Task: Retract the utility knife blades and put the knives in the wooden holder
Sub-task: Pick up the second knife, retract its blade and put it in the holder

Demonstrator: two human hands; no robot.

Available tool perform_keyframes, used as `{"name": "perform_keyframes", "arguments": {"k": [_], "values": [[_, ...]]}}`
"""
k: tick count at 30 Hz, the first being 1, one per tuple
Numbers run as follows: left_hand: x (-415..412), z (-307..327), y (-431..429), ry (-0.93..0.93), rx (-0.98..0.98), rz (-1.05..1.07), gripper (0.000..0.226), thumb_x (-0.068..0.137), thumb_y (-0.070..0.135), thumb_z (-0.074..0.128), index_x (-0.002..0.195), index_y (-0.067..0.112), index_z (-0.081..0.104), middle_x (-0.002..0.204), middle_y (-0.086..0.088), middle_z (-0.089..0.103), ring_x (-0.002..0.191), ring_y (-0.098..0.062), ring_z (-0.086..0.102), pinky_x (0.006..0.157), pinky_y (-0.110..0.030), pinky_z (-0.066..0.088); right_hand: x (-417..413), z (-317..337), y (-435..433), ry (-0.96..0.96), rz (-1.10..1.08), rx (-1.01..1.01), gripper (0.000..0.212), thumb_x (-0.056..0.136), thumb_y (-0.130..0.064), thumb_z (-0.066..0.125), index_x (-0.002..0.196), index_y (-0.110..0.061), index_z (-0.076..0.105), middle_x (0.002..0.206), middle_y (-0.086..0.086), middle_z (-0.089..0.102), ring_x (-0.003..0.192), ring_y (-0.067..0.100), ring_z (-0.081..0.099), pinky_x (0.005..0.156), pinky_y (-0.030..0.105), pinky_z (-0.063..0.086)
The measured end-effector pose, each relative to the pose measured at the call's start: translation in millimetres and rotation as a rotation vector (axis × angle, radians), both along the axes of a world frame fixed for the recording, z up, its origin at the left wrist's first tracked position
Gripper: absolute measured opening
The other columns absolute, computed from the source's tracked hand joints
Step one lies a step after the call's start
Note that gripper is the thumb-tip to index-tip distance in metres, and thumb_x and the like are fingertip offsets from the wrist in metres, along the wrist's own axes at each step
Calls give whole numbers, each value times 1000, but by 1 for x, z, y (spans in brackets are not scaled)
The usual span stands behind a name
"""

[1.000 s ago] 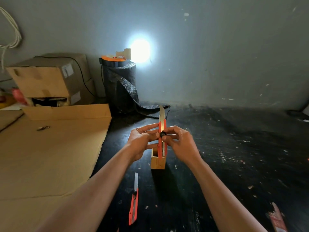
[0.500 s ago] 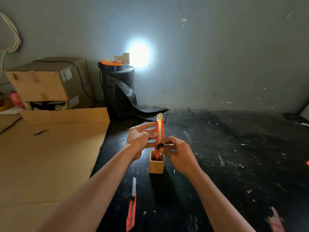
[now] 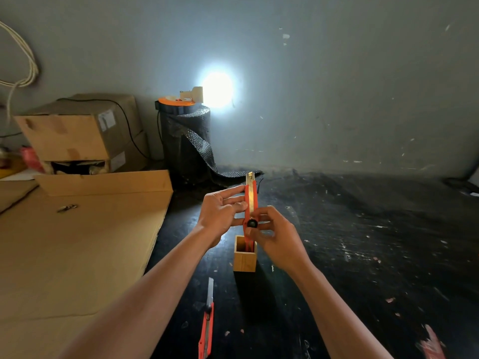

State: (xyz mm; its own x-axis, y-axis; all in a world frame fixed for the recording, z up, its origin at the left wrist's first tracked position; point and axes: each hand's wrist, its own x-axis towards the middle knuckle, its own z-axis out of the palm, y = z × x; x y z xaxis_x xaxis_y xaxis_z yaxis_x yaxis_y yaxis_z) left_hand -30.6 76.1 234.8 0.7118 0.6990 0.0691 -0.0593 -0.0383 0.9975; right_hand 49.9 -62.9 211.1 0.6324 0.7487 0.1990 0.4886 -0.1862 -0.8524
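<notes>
An orange utility knife (image 3: 251,198) stands upright between both hands, its lower end inside the small wooden holder (image 3: 244,260). Only a short tip of blade shows at its top. My left hand (image 3: 220,213) steadies the knife body with spread fingers. My right hand (image 3: 272,234) pinches the black slider knob low on the knife. A second orange knife (image 3: 206,325) lies flat on the dark surface in front of the holder, with its blade extended and pointing away from me.
A large cardboard sheet (image 3: 72,242) covers the left side. Cardboard boxes (image 3: 77,130) and a black bubble-wrap roll (image 3: 186,141) stand at the back wall. A small metal piece (image 3: 67,208) lies on the cardboard. Red scrap (image 3: 431,344) lies at the lower right.
The blade has slid down into the handle and the black knob has moved lower. The knife's lower end has sunk deeper into the holder.
</notes>
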Motion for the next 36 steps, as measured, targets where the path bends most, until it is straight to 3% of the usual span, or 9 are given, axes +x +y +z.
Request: {"name": "perform_keyframes", "arguments": {"k": [3, 7, 12, 16, 21, 25, 28, 33, 36], "values": [[-1, 1, 1, -5, 12, 3, 45, 93, -6, 69, 134, 11, 66, 99, 6, 76, 72, -3, 78, 56, -22, 61, -1, 2, -2, -39, 33, -2, 27, 95, -15, 69, 109, -37, 60, 111, -18, 65, 103, 3, 62, 76, 12, 48], [-1, 2, -2, 3, 33, -6, 46, 93, -6, 68, 135, 12, 65, 102, 5, 76, 72, -4, 78, 57, -23, 62, -1, 3, 0, -1, -31, 5, 20, 91, -25, 75, 105, -28, 61, 109, -10, 71, 103, 11, 68, 87, 28, 56], [-3, 1, -2, -6, 44, 4, 46, 93, -6, 68, 136, 12, 65, 105, 3, 74, 69, 0, 77, 56, -20, 61, -2, 5, -7, -30, 47, 8, 24, 95, -16, 70, 109, -35, 64, 112, -16, 68, 108, 9, 66, 79, 15, 51], [-4, -1, -5, -4, 51, -6, 47, 93, -6, 68, 136, 12, 64, 107, 2, 75, 74, -4, 78, 58, -23, 62, -3, 4, -5, -6, -24, 8, 18, 91, -25, 74, 106, -25, 63, 105, -12, 71, 102, 10, 69, 91, 33, 58], [-7, -1, -2, -17, 45, 5, 47, 93, -6, 69, 135, 13, 65, 115, -7, 77, 85, -12, 78, 66, -29, 66, -4, 5, -9, -30, 60, -8, 26, 95, -17, 70, 116, -31, 65, 115, -14, 69, 108, 9, 66, 80, 16, 52], [-7, 0, -3, -10, 62, 6, 46, 93, -6, 68, 135, 13, 65, 106, 2, 77, 75, -4, 78, 59, -23, 62, -3, 4, -5, 6, -8, 6, 20, 91, -21, 74, 109, -23, 64, 107, -10, 73, 102, 8, 70, 92, 34, 59], [-7, 1, -4, -2, 75, 3, 45, 94, -7, 67, 135, 12, 65, 95, 13, 74, 68, 3, 77, 54, -17, 58, -2, 0, -3, 33, -19, 35, 24, 89, -29, 76, 107, -24, 63, 106, -10, 74, 101, 10, 70, 91, 37, 59], [-9, -1, -1, -3, 70, 13, 44, 94, -5, 67, 134, 13, 66, 108, 0, 76, 73, -3, 78, 58, -21, 62, 0, -1, -7, -11, 85, 5, 33, 95, -11, 67, 111, -40, 65, 109, -21, 69, 105, 8, 69, 86, 27, 60], [-8, -1, 0, -7, 69, 14, 44, 94, -5, 67, 134, 14, 66, 103, 3, 76, 72, -3, 78, 57, -20, 61, 3, -1, -3, -20, 59, -7, 23, 95, -14, 69, 108, -33, 67, 107, -18, 71, 102, 8, 70, 89, 32, 61]]}}
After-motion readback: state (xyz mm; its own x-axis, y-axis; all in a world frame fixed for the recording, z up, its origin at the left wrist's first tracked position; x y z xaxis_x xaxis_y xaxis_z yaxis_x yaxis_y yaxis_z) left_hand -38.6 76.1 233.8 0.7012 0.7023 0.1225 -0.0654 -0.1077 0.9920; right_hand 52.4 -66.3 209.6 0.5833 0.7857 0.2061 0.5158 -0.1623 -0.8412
